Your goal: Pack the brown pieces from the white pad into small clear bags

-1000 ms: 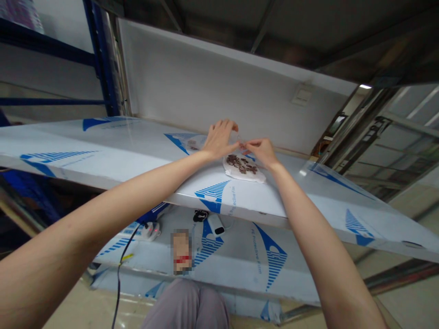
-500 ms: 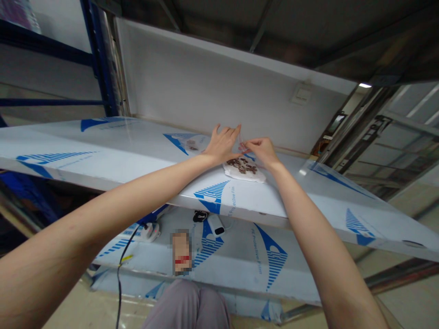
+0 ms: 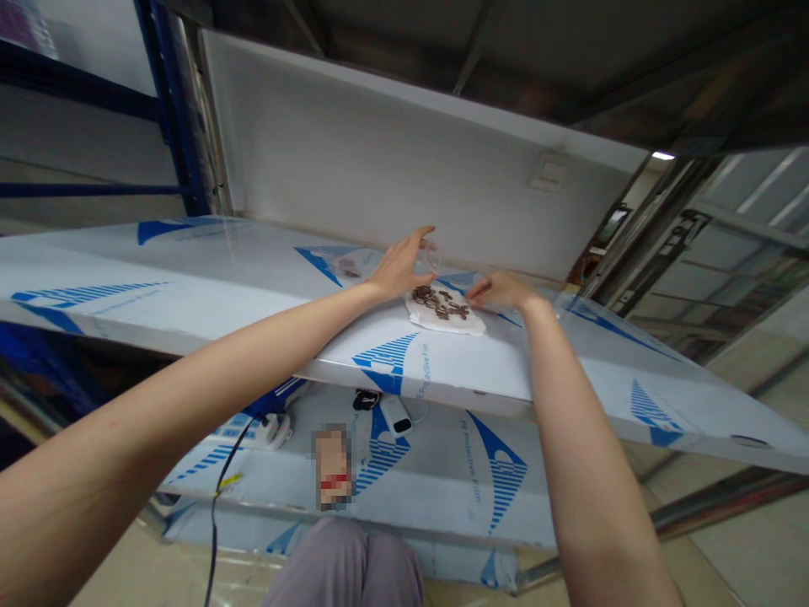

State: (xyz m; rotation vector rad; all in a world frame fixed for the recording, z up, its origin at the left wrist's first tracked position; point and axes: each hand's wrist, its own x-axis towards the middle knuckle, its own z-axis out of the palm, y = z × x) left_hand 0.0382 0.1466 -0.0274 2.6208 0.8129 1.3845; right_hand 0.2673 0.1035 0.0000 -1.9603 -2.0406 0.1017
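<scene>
On the white film-covered upper shelf (image 3: 190, 278) lies a white cloth (image 3: 442, 320) with several small brown pieces (image 3: 439, 305) heaped on it. My left hand (image 3: 401, 263) hovers just left of the heap, thumb and fingers closed on a small clear plastic item (image 3: 431, 253). My right hand (image 3: 499, 291) rests on the shelf at the right edge of the cloth, fingers pinched together near the brown pieces; what it holds, if anything, is too small to make out.
A second small clear bag with dark bits (image 3: 347, 268) lies left of my left hand. The lower shelf carries a white power strip (image 3: 271, 428) with a black cable, a black object (image 3: 366, 398) and a white device (image 3: 397, 415). A white wall panel stands behind.
My hands have parted. The right hand dropped from the clear item down to the cloth's edge. The left hand now holds the clear item alone, slightly raised.
</scene>
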